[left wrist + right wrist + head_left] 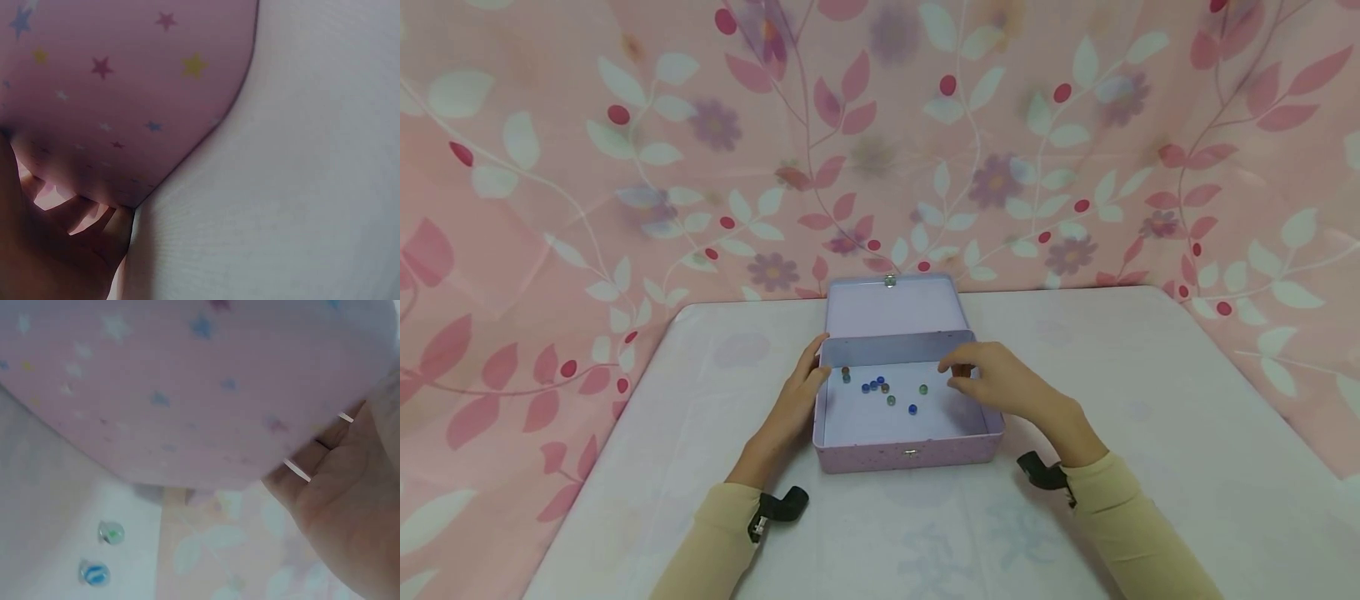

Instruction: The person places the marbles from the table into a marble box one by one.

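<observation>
A lilac tin box [910,456] stands with its hinged lid [895,307] tipped back. On its floor lie several glass marbles: a blue marble [913,409] near the front, a green marble [923,389] behind it, and a cluster with a brown marble [885,388] further left. My left hand [792,398] holds the box's left wall, thumb at the rim and fingers along the star-printed outside [144,81]. Over the right part of the box hovers my right hand [1000,379], fingers bent and thumb apart from the index finger; nothing shows between their tips.
The right wrist view shows a green-flecked marble [111,532] and a blue-striped marble [95,573] on a white surface beside the box's starred wall. A white cloth [737,358] covers the table. Behind the box hangs a pink floral curtain [880,167].
</observation>
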The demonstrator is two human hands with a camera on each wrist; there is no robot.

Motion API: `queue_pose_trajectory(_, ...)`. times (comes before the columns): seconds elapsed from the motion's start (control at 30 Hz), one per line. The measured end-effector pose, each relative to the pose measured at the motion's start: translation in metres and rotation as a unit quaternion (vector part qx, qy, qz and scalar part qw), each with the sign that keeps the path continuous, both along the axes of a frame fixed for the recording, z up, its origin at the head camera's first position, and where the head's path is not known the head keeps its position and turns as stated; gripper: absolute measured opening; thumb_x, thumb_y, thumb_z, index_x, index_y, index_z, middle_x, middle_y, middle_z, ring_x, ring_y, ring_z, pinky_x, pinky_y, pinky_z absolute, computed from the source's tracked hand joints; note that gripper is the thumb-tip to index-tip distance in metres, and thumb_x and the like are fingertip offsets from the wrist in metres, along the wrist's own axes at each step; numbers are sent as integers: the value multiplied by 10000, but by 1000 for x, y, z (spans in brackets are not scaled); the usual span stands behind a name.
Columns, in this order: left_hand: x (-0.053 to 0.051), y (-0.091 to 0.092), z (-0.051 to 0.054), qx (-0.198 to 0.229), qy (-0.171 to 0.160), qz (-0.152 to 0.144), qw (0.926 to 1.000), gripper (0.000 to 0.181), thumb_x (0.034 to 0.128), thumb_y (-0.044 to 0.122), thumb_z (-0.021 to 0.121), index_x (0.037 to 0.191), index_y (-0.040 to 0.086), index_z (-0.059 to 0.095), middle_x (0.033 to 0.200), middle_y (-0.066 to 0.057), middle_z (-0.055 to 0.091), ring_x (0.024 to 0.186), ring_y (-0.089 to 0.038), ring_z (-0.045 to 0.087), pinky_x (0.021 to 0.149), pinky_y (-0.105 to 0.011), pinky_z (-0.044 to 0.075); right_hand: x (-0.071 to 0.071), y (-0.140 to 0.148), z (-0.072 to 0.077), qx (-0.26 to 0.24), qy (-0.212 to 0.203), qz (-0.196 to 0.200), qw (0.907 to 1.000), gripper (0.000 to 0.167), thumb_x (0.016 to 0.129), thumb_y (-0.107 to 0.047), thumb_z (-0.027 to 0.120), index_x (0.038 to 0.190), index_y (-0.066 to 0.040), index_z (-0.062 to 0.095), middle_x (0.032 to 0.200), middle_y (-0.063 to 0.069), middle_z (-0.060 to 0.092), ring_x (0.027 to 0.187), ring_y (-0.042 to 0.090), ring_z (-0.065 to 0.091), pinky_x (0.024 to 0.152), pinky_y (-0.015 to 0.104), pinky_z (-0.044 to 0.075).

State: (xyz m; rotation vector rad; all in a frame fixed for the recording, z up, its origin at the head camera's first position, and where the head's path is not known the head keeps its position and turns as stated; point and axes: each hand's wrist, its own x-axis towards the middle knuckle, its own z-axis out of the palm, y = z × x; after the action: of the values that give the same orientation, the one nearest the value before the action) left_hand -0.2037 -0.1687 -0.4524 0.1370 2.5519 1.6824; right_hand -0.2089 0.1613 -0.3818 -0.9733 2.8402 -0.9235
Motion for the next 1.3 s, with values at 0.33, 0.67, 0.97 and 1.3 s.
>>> queue_pose_trajectory(0.33, 0, 1, 0, 33, 6, -8, 10000, 538, 1036, 419, 354, 1531, 512, 163, 1658, 86, 199, 1545, -250, 198, 1203, -627, 173, -4, 20, 8, -234, 90, -251, 9994, 237, 874, -76, 714, 1101, -144, 728, 876, -37, 663, 855, 136, 591, 731, 277, 513)
queue_pose_trajectory(0.67, 1, 1, 2, 25, -16, 5, 10000, 542, 1036, 413, 353, 1534, 505, 161, 1657, 76, 205, 1541, -260, 207, 1198, -631, 181, -15, 46, 8, 42, 15, -709, 9975, 272, 892, -77, 683, 1163, -82, 709, 860, 9, 646, 882, 197, 603, 804, 377, 515)
queue_pose_trajectory(0.97, 0, 0, 0, 47, -40, 13, 10000, 532, 1036, 412, 350, 1520, 531, 162, 1660, 77, 196, 1544, -263, 199, 1198, -633, 176, -24, 59, -1, 254, -269, -831, 9959, 253, 886, -78, 677, 1134, -38, 705, 835, 36, 638, 821, 192, 590, 723, 332, 494)
queue_pose_trajectory(1.3, 1, 0, 1, 24, 4, 2, 10000, 535, 1029, 436, 352, 1523, 526, 166, 1651, 69, 228, 1535, -254, 227, 1198, -631, 187, -32, 72, -9, 509, -331, -1013, 9930, 209, 853, -69, 695, 1056, -27, 728, 808, 45, 628, 775, 183, 559, 687, 304, 469)
